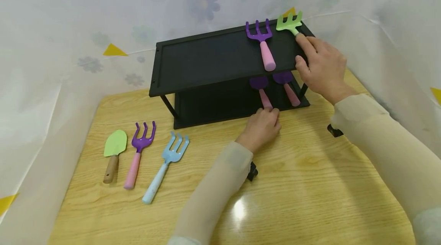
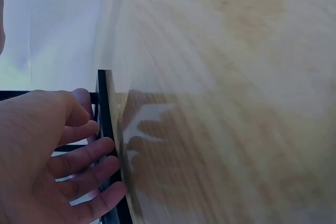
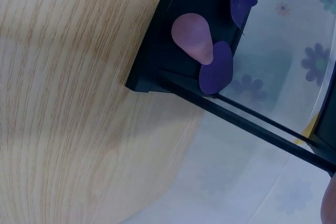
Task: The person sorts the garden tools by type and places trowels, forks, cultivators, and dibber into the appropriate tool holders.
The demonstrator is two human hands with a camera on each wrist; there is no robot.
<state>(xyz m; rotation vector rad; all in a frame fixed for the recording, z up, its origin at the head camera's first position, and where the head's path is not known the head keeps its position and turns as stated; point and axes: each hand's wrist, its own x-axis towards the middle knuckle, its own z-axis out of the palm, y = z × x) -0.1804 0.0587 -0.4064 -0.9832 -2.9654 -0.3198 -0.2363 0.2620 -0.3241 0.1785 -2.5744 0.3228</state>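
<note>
On the upper tier of a black two-tier rack point(image 1: 203, 59), my right hand point(image 1: 324, 65) holds a green hand fork point(image 1: 289, 25) by its handle, which the fingers mostly cover. Left of it lies a purple hand fork point(image 1: 264, 42) with a pink handle, tines toward the back. My left hand point(image 1: 262, 126) is at the lower tier's front edge, thumb and finger pinching the handle end of a purple trowel point(image 1: 264, 97). A second purple trowel point(image 1: 292, 95) lies to its right; its blade point(image 3: 216, 69) and pink handle show in the right wrist view.
Left of the rack, a green trowel point(image 1: 115, 143), another purple fork point(image 1: 138, 149) and a light blue fork point(image 1: 169, 160) lie side by side on the wooden table point(image 1: 293, 199). A flowered white sheet point(image 1: 138, 4) stands behind the rack. Slim posts point(image 3: 241, 121) join the tiers.
</note>
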